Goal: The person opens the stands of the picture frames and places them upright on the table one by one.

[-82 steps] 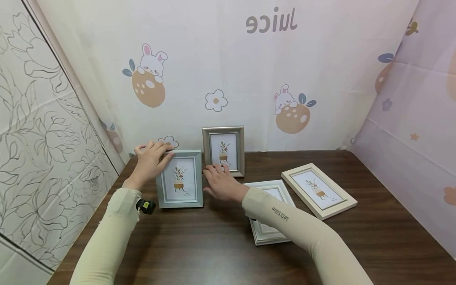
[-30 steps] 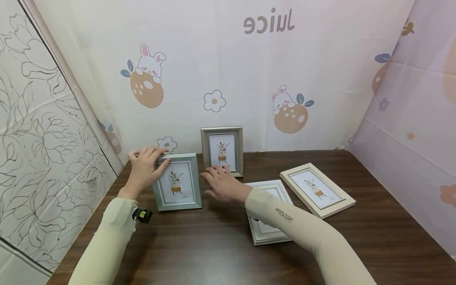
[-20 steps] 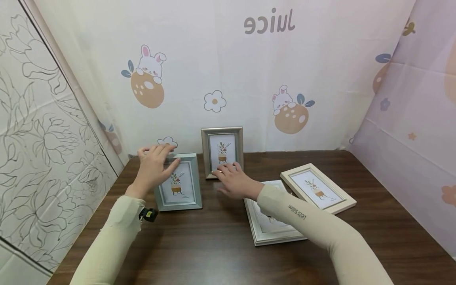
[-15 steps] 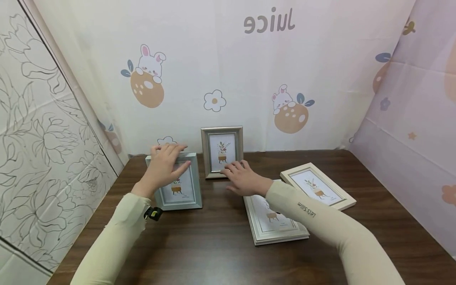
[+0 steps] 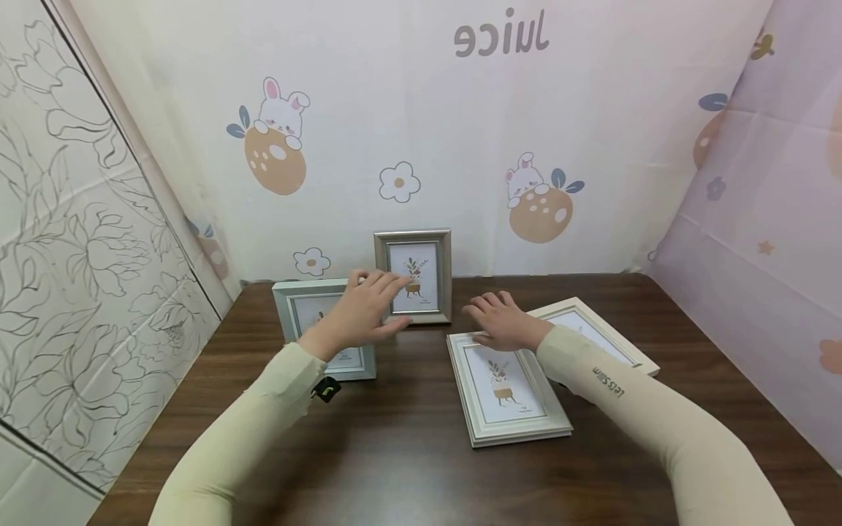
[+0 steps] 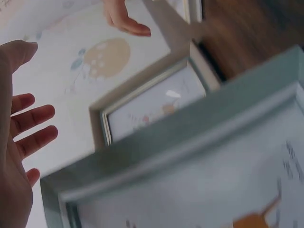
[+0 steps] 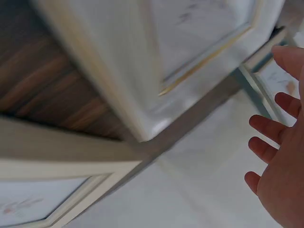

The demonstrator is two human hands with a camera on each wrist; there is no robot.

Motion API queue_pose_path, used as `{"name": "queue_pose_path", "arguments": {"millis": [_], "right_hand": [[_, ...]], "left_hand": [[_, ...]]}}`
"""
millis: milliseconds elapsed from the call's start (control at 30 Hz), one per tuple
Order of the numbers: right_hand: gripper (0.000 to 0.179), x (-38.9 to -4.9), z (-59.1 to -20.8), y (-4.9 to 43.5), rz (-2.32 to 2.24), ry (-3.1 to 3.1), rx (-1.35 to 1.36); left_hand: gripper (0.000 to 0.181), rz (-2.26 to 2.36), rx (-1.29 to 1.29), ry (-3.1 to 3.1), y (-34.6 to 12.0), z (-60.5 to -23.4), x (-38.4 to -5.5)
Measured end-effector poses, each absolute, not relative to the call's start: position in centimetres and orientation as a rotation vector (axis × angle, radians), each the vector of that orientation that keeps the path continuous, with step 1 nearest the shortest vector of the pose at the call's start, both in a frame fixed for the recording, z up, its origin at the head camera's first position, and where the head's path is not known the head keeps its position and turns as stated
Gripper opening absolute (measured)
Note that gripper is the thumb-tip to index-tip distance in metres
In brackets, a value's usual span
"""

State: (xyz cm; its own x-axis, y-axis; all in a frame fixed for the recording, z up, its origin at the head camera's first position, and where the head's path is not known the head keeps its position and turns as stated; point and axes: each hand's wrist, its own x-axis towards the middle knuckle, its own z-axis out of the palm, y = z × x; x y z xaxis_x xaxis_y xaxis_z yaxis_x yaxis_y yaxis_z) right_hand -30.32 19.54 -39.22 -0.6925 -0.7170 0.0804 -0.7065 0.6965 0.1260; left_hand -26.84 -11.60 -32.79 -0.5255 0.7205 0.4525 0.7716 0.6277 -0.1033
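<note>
My left hand (image 5: 362, 307) hovers in front of the blue-green picture frame (image 5: 304, 307), thumb and fingers spread and holding nothing. That frame stands upright at the left, its right part covered by the hand. Behind it, against the cloth, stands a champagne-coloured picture frame (image 5: 422, 274). My right hand (image 5: 503, 321) is over the far end of a white picture frame (image 5: 505, 391), which lies face up with a layered edge. In the right wrist view the fingers (image 7: 268, 128) are loosely bent and apart, with nothing between them. A cream picture frame (image 5: 585, 327) lies flat beyond, partly behind the right forearm.
The dark wooden table (image 5: 408, 453) carries all the frames. A printed cloth (image 5: 460, 124) hangs right behind its back edge. Another cloth (image 5: 756, 277) borders the right side, and a flower-patterned panel (image 5: 99, 241) the left.
The left hand has let go of the blue-green frame's top edge and moved right across its front. The right hand has moved right, away from the champagne frame to over the white frame.
</note>
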Motion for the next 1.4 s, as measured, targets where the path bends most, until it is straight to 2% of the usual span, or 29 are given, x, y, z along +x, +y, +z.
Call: {"name": "queue_pose_path", "arguments": {"millis": [500, 800, 1400], "right_hand": [[0.049, -31.1, -40.9, 23.0, -0.371, -2.874, 1.271], [0.028, -31.4, -41.5, 22.6, -0.36, -2.813, 1.319], [0.021, -31.2, -42.6, 22.4, -0.37, -2.711, 1.278]], "left_hand": [[0.068, 0.005, -1.281, -2.533, -7.5, -36.7, -26.9], [0.069, 0.021, -1.313, -2.641, -6.3, -39.0, -26.9], [0.07, 0.051, -1.304, -2.723, -5.7, -40.8, -26.9]]}}
